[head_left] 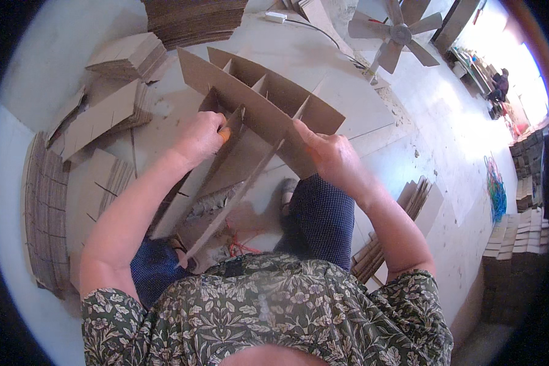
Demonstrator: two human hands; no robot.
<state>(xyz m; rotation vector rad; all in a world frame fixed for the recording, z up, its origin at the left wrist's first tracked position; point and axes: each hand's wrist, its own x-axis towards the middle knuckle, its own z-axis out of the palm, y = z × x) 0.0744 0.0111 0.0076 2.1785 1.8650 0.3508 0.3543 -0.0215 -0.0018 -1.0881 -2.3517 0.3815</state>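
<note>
In front of me a cardboard divider of interlocked brown strips hangs tilted over my lap, with two long strips running across and several shorter ones crossing them. My left hand is closed on a crossing cardboard strip at its near left side; something orange shows at the fingertips. My right hand grips the near long strip by its right end, index finger laid along the top edge and the other fingers partly hidden. The crossing strips reach back toward my body between my forearms.
Stacked slotted cardboard sheets stand at the left, with more cardboard stacks behind. At my right leg lean further cardboard pieces. A fan stands ahead at the right. Farther off are a blue-green cord bundle and a seated person.
</note>
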